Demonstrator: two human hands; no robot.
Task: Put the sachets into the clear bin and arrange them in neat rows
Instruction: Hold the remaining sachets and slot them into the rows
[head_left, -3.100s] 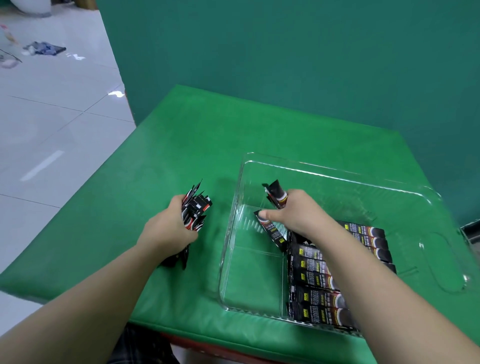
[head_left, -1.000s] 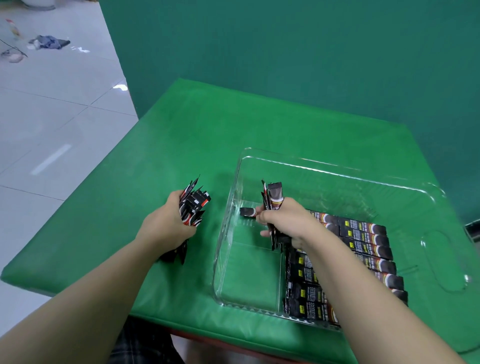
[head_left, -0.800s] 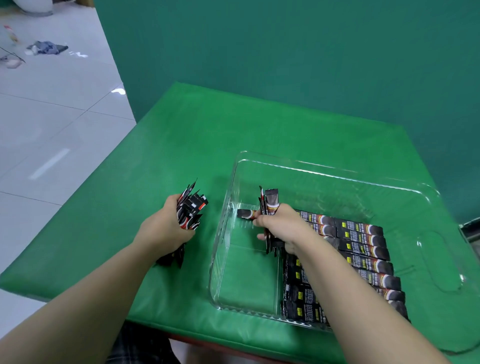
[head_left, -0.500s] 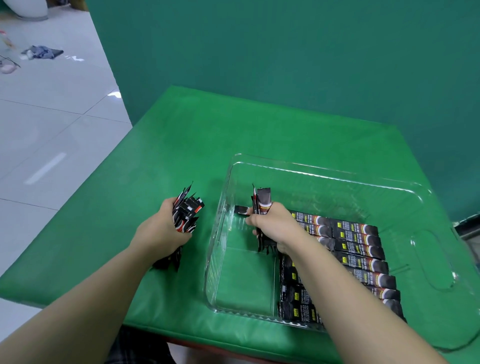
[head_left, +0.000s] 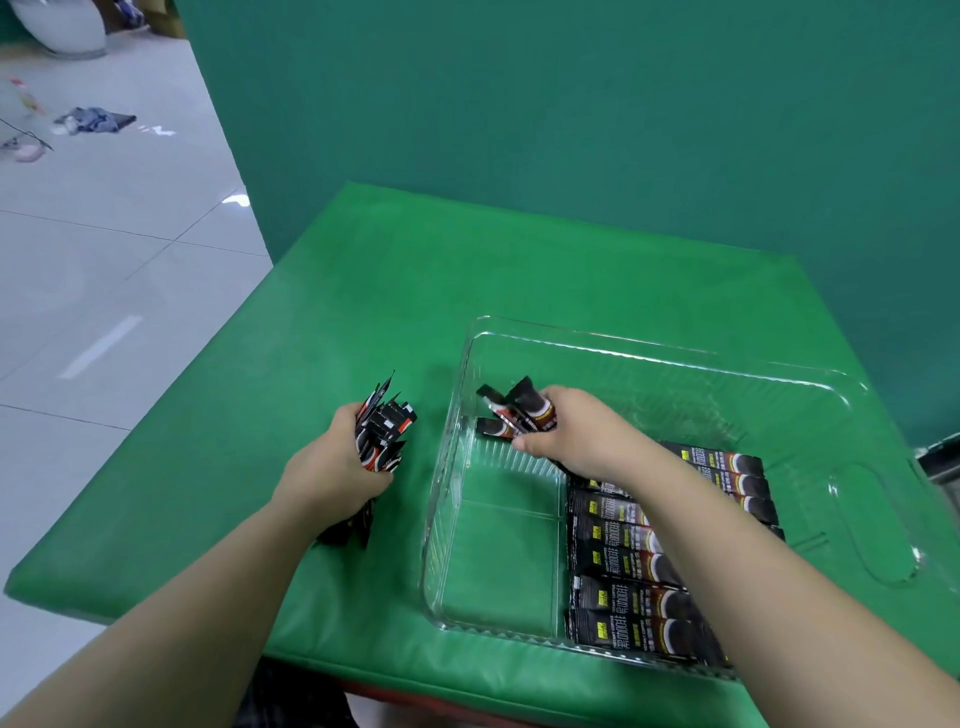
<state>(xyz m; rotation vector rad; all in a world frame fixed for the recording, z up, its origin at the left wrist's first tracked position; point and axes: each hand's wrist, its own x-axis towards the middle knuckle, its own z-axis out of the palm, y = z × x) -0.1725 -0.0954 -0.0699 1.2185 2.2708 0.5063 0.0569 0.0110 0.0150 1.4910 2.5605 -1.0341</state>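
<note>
Two bare hands at mid-frame, left hand (head_left: 332, 475) gripping a bundle of black stick sachets (head_left: 382, 434) over the green tabletop (head_left: 415, 291), right hand (head_left: 576, 434) pinching a few black sachets (head_left: 519, 408) inside the clear plastic bin (head_left: 675, 358), neat rows of sachets (head_left: 618, 571) at lower right.

Both hands grip sachets — right hand (head_left: 576, 431) inside clear bin (head_left: 675, 358).
</note>
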